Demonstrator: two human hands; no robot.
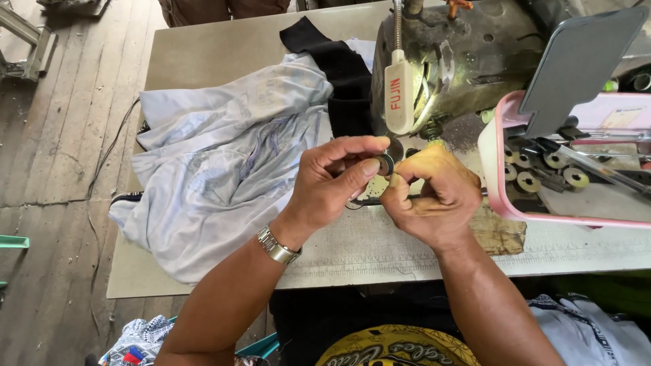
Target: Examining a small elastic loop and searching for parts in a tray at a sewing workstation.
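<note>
My left hand [332,179] and my right hand [434,196] meet in front of the sewing machine [468,61]. Between their fingertips they pinch a small round metal bobbin [386,164], dark with a hole in its middle. A metal watch [277,245] is on my left wrist. Both hands hover just above the table top [366,244], below the machine's needle end. A thin dark thread or wire runs under my fingers.
A pale blue and white garment [217,163] lies bunched on the table's left, with black fabric [339,68] behind it. A pink tray [495,176] at the right holds several bobbins [529,179] and tools. Wooden floorboards [54,135] lie to the left.
</note>
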